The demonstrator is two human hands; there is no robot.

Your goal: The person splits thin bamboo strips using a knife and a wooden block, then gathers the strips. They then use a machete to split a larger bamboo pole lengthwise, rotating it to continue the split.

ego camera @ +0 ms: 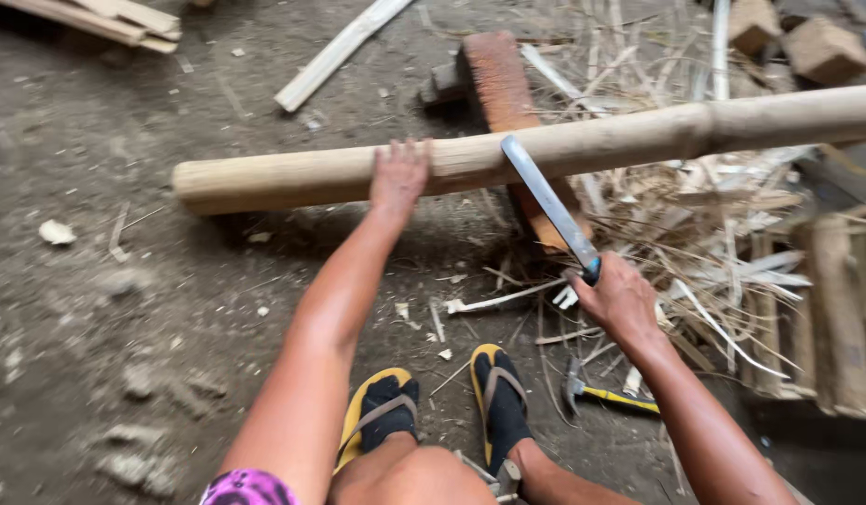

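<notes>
While the long pale bamboo pole [545, 150] lies propped across a reddish-brown wooden block [503, 93] above the dirt floor [96, 309], the left hand [400, 175] presses flat on top of it, fingers spread and not curled round. The right hand [620, 301] is closed round the dark handle of a long flat steel blade [545, 201], whose tip meets the pole just beside the left hand.

The risk, as it looks from here, is that closeness — a glancing stroke on the rounded surface could slide the blade along the pole toward the fingers, and a pole pinned only by a palm could roll. Below the pole, feet in yellow-soled sandals [433, 407] sit near a yellow-handled hammer [606, 393] and loose pale bamboo strips [723, 271].

The pole's right end runs out of frame, the blade's edge against the pole cannot be made out, and its handle is mostly hidden inside the fist.
</notes>
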